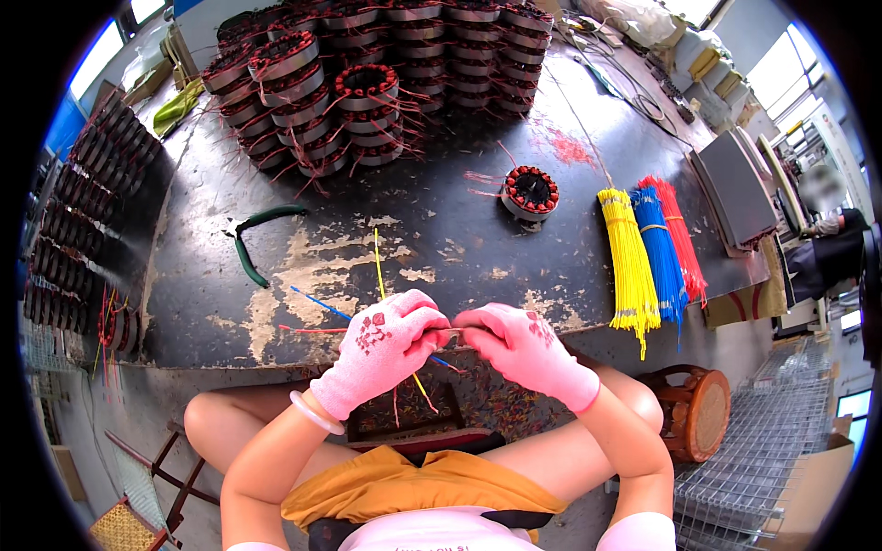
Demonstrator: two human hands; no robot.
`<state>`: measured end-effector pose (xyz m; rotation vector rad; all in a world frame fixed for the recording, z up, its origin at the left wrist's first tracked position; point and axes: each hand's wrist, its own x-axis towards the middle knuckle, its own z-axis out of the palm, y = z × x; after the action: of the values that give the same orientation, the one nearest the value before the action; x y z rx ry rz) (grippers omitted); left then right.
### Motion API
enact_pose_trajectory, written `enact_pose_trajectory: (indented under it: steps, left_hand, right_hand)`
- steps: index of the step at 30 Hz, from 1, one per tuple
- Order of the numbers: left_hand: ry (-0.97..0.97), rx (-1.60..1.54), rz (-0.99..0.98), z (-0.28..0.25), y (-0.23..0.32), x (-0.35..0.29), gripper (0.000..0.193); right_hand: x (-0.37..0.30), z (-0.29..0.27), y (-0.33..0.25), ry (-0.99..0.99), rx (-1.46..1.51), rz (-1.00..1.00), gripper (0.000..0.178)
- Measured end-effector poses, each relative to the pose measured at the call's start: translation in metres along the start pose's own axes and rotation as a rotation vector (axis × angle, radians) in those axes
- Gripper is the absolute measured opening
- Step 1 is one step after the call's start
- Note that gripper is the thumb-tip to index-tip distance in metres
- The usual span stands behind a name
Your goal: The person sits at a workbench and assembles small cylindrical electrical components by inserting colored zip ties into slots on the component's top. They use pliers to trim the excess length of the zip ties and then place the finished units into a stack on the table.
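Observation:
Both of my hands wear pink knit gloves and meet just above the near edge of a worn dark workbench [514, 266]. My left hand [381, 349] pinches thin wires: a yellow wire [378, 262] sticks up from it, a blue wire [317, 301] and a red wire [308, 329] run off to the left. My right hand [524, 347] grips the same small bunch at its fingertips. A single red-wound motor stator [530, 191] lies on the bench beyond my hands.
Bundles of yellow [629, 266], blue [660, 253] and red [682, 239] wires lie at the right. Stacked stators [367, 83] fill the far bench and a rack at left [73, 220]. Green-handled pliers [253, 234] lie left. A wooden stool [694, 409] stands right; a person [827, 230] sits far right.

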<state>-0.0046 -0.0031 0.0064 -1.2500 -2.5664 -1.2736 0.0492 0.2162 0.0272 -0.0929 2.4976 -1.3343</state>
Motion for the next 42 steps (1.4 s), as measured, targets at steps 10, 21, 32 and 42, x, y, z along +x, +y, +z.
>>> enact_pose_trajectory:
  steps: [10, 21, 32, 42]
  left_hand:
    - [0.006, 0.019, 0.006, 0.002, 0.001, 0.002, 0.013]
    - [0.02, 0.021, 0.021, 0.003, -0.001, 0.002, 0.011]
    - [-0.009, 0.011, -0.012, -0.003, -0.001, -0.003, 0.012]
    - [-0.006, 0.038, 0.008, -0.002, -0.002, 0.0, 0.012]
  right_hand:
    - [0.008, 0.021, 0.028, 0.178, -0.269, -0.398, 0.031]
    - [0.01, 0.024, 0.022, 0.047, 0.22, -0.032, 0.017]
    - [-0.036, -0.003, 0.021, 0.014, -0.59, 0.042, 0.027]
    - [0.005, 0.023, 0.008, -0.069, 0.332, 0.23, 0.021]
